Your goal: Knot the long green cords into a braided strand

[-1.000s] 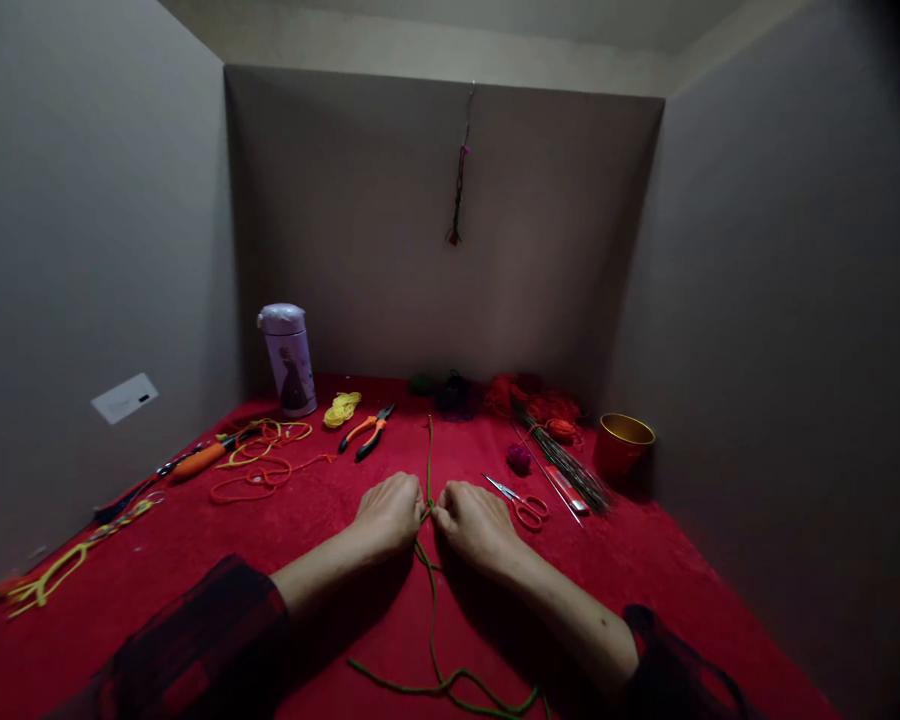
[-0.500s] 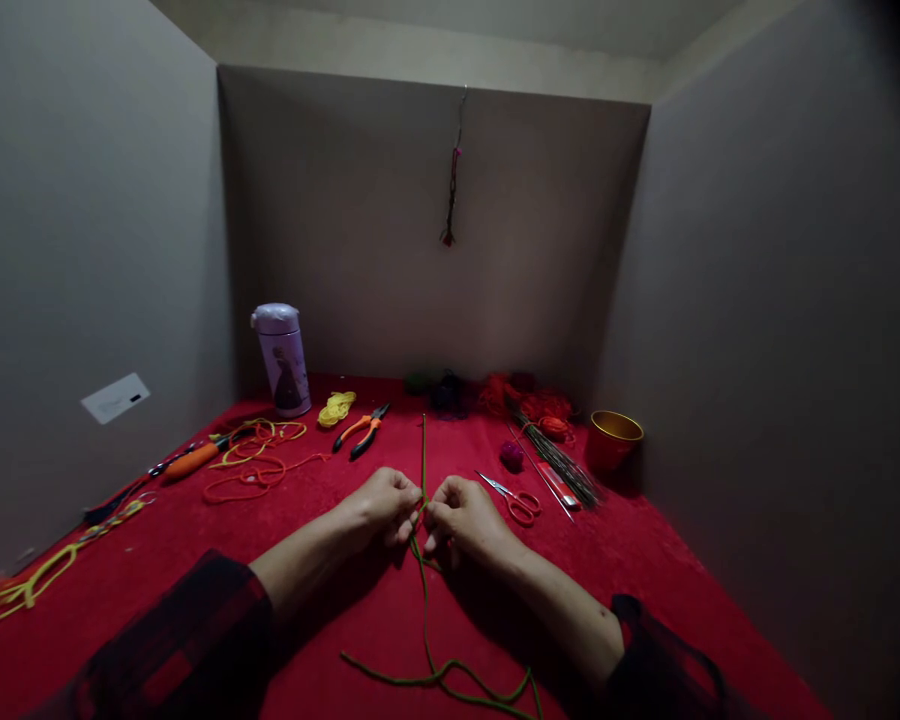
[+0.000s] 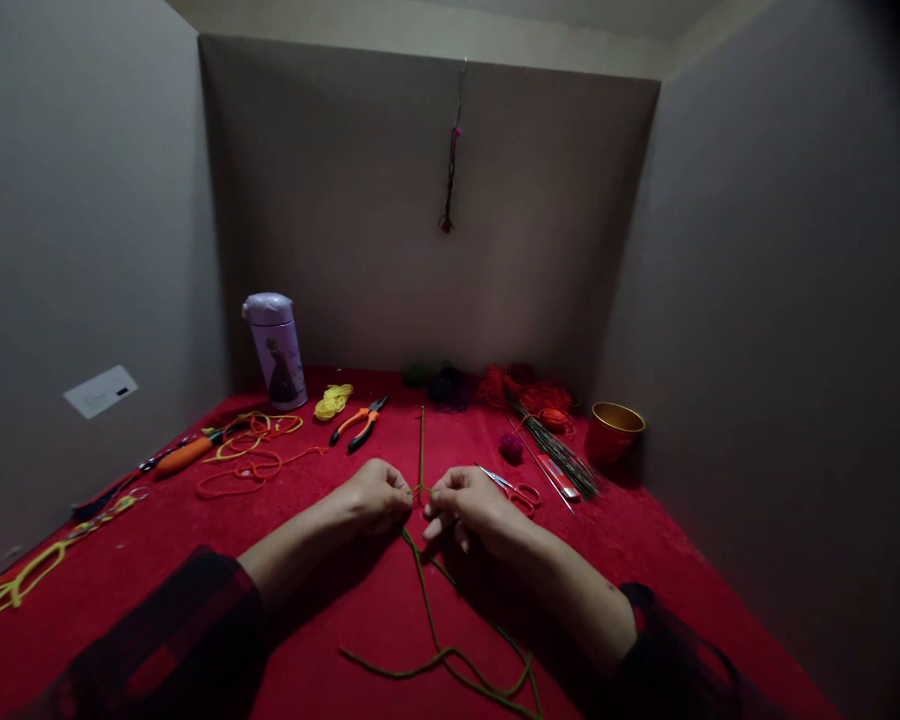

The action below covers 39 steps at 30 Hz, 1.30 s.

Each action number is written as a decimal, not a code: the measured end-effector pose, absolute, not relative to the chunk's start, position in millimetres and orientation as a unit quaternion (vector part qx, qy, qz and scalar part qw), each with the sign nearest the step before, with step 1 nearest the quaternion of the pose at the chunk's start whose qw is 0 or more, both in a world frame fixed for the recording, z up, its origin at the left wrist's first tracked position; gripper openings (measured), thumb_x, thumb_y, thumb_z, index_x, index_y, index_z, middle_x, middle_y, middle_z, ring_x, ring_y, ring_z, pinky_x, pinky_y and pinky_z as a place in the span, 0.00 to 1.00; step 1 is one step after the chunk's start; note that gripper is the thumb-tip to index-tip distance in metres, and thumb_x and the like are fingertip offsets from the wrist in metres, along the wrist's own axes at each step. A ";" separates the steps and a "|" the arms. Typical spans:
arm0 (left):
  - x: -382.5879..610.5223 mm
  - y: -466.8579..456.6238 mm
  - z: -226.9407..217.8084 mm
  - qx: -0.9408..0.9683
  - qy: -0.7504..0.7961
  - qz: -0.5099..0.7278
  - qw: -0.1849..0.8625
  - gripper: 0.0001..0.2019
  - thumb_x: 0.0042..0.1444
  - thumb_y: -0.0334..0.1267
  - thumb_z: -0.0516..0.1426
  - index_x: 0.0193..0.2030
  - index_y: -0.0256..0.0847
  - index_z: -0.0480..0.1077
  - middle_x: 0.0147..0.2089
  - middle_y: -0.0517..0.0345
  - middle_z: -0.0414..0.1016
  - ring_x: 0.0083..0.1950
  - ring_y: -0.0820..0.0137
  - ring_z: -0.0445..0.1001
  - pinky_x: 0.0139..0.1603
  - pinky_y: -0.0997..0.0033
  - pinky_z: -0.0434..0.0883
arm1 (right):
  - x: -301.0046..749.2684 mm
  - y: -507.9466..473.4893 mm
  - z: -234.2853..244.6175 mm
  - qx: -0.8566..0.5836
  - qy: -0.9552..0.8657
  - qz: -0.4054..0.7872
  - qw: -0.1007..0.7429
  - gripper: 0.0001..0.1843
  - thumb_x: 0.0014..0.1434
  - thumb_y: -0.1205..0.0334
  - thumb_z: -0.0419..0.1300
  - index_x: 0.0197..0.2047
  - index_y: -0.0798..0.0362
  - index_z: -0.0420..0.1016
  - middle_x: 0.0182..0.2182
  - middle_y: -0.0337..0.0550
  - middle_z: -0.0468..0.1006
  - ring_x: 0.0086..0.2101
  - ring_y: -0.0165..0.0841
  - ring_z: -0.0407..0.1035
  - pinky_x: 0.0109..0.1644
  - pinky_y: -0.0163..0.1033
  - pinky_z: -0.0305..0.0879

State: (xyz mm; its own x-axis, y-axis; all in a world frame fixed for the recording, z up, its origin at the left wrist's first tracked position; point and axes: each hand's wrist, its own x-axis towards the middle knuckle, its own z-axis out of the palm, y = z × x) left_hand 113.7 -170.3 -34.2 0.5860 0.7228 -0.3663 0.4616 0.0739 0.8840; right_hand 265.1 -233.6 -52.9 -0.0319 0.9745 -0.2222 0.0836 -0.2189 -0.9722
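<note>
A green cord (image 3: 439, 655) trails in loose curves over the red cloth, its upper part running up to my hands. My left hand (image 3: 375, 498) pinches one strand of it, and my right hand (image 3: 474, 510) pinches another strand just to the right. Between my fingertips the strands meet around a thin upright green stem (image 3: 422, 445) that stretches away from me. The far end of the stem lies beyond my hands; its lower end is hidden. The lower fingers of my right hand are partly spread.
Scissors (image 3: 521, 495) lie close to my right hand, by a purple yarn ball (image 3: 511, 447) and a bundle of thin stems (image 3: 559, 455). A red pot (image 3: 611, 440) stands at right. Leftward are pliers (image 3: 358, 425), yellow yarn (image 3: 334, 402), a lilac bottle (image 3: 279, 365) and tangled orange cord (image 3: 251, 475).
My hands have drawn slightly apart, pulling the strands out sideways at the stem. The view has shifted a little.
</note>
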 end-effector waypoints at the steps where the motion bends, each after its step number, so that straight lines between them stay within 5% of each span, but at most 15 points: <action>1: 113.5 -169.6 -34.2 0.672 0.450 0.111 0.577 0.05 0.36 0.37 0.54 0.16 0.39 0.62 0.08 0.68 0.54 0.09 0.79 0.50 0.12 0.77 0.43 | 266.0 -234.3 -51.0 -0.550 -0.469 0.558 0.408 0.05 0.52 0.70 0.50 0.26 0.54 0.61 0.20 0.41 0.75 0.20 0.29 0.71 0.13 0.27 0.50; 4: 113.8 -166.9 -37.3 0.678 0.478 0.119 0.546 0.04 0.37 0.34 0.53 0.17 0.39 0.62 0.09 0.68 0.55 0.10 0.79 0.50 0.14 0.77 0.45 | 267.3 -235.2 -46.5 -0.529 -0.472 0.592 0.382 0.04 0.52 0.67 0.51 0.26 0.55 0.63 0.19 0.39 0.71 0.17 0.26 0.66 0.15 0.28 0.51; 10: 114.9 -166.4 -45.0 0.752 0.489 0.139 0.421 0.03 0.38 0.29 0.53 0.18 0.37 0.64 0.14 0.66 0.59 0.17 0.78 0.57 0.19 0.77 0.52 | 261.5 -232.0 -37.5 -0.582 -0.453 0.578 0.350 0.12 0.55 0.60 0.55 0.23 0.54 0.60 0.12 0.27 0.52 0.11 0.19 0.42 0.14 0.29 0.34; 19: 106.7 -180.9 -33.0 0.851 0.453 0.116 0.239 0.09 0.46 0.33 0.54 0.29 0.37 0.76 0.28 0.52 0.76 0.30 0.68 0.71 0.28 0.74 0.59 | 250.1 -228.1 -35.0 -0.675 -0.415 0.498 0.353 0.14 0.51 0.63 0.58 0.19 0.52 0.58 0.09 0.28 0.52 0.11 0.21 0.42 0.14 0.31 0.36; 31: 110.5 -225.2 -16.9 0.908 0.418 -0.010 0.038 0.17 0.58 0.34 0.46 0.40 0.38 0.75 0.33 0.40 0.76 0.35 0.54 0.75 0.34 0.61 0.65 | 262.8 -228.8 -45.4 -0.568 -0.441 0.563 0.407 0.06 0.47 0.62 0.57 0.24 0.54 0.64 0.11 0.26 0.51 0.13 0.20 0.39 0.15 0.31 0.32; 34: 107.8 -223.0 -13.8 0.902 0.428 -0.003 0.063 0.17 0.58 0.43 0.49 0.32 0.36 0.76 0.30 0.39 0.75 0.35 0.52 0.75 0.36 0.60 0.65 | 262.3 -229.5 -47.3 -0.571 -0.467 0.542 0.403 0.08 0.46 0.62 0.58 0.22 0.54 0.63 0.11 0.28 0.54 0.13 0.20 0.41 0.15 0.32 0.33; 39: 81.2 -217.4 3.9 0.844 0.516 0.053 0.137 0.20 0.44 0.53 0.61 0.15 0.39 0.67 0.18 0.50 0.66 0.34 0.55 0.74 0.38 0.64 0.65 | 263.1 -231.4 -48.8 -0.566 -0.453 0.547 0.419 0.11 0.46 0.62 0.56 0.20 0.52 0.55 0.12 0.27 0.50 0.13 0.21 0.39 0.16 0.32 0.32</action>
